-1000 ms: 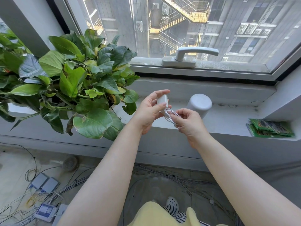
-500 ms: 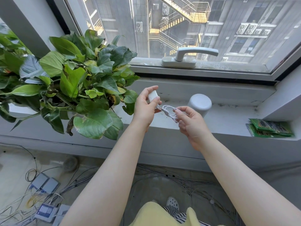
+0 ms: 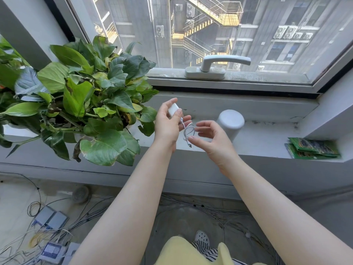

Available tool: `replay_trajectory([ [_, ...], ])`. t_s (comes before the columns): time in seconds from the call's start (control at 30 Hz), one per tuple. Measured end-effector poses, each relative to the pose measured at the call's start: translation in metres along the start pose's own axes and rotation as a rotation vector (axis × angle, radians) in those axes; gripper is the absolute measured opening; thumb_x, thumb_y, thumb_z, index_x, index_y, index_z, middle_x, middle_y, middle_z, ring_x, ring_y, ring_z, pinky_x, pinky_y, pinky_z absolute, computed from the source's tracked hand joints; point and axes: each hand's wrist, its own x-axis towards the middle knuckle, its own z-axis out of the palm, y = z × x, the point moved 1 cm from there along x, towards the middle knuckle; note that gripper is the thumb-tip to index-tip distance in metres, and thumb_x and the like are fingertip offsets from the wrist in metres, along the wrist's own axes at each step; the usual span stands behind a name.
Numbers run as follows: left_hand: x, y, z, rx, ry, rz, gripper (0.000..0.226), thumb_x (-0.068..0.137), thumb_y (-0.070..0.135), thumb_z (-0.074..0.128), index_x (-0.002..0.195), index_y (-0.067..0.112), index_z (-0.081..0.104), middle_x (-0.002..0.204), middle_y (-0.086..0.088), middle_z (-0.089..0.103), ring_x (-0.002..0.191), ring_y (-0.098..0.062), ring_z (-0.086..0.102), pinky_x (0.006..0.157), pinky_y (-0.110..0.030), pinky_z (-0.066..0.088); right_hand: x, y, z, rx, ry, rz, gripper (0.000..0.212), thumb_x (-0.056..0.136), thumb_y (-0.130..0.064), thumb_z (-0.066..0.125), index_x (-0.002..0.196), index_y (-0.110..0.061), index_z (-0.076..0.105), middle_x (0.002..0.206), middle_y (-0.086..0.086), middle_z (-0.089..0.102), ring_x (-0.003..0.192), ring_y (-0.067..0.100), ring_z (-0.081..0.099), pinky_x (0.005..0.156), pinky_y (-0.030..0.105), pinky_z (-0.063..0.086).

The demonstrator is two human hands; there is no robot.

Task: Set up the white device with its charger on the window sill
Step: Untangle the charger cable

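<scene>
The left hand grips a small white charger block. The loose-fingered right hand touches its coiled white cable. Print on the green packets is illegible.

leafy potted plant left of sill | green packets stacked, right corner | window handle | floor cables, small boxes

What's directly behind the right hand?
The white device stands upright on the window sill behind the right hand. The fingers cover its lower left side, so any port or marking there cannot be seen.
</scene>
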Motion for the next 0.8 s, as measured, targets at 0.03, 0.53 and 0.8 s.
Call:
replay_trajectory([
  [0.03,-0.001,0.001,0.002,-0.024,-0.004,-0.023,0.035,0.097,0.006,0.046,0.129,0.018,0.051,0.099,-0.004,0.053,0.076,-0.017,0.069,0.062,-0.022,0.057,0.001,-0.002,0.001,-0.024,-0.018,-0.022,0.045,0.072,-0.023,0.079,0.112,-0.020,0.058,0.111,-0.004,0.067,0.109,0.008,0.059,0.090,0.027,0.048],
  [0.53,-0.002,0.006,0.010,-0.207,0.021,-0.141,0.034,0.098,0.005,0.044,0.129,0.017,0.049,0.091,-0.008,0.057,0.066,-0.014,0.069,0.055,-0.025,0.058,0.001,-0.011,0.008,0.066,-0.201,0.096,0.051,0.065,-0.036,0.077,0.107,-0.010,0.061,0.088,0.008,0.057,0.071,0.012,0.055,0.073,0.032,0.049],
  [0.8,-0.002,0.007,0.013,-0.241,0.028,-0.167,0.030,0.098,0.011,0.044,0.125,0.022,0.050,0.088,-0.004,0.060,0.067,-0.011,0.071,0.057,-0.029,0.057,0.002,-0.014,0.011,0.150,-0.204,0.097,0.016,0.077,-0.017,0.076,0.079,-0.013,0.061,0.070,0.001,0.057,0.059,0.011,0.052,0.066,0.024,0.046],
])
